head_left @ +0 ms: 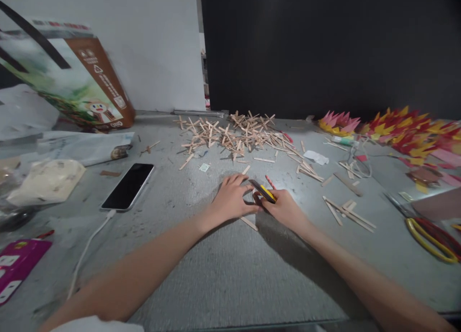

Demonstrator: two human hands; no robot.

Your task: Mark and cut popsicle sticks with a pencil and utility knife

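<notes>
My right hand (286, 209) is closed around a yellow and black utility knife (265, 193), which slants up to the left. Beside it, my left hand (232, 197) rests low over the table with bent fingers, its thumb reaching the right fingertips. Whatever is between the left fingers is hidden. One wooden craft stick (249, 223) lies just below the left hand, and the tip of another stick (246, 169) shows beyond its fingers. A thin red striped piece (270, 182) sticks out past the right hand.
A heap of crossed craft sticks (230, 135) spreads across the back. Loose sticks (347, 214) and yellow-and-red-handled scissors (430, 241) lie right, with red and yellow paper pieces (403, 128) behind. On the left are a phone (128, 187) with its cable, plastic packets (48, 181) and a carton bag (97, 82).
</notes>
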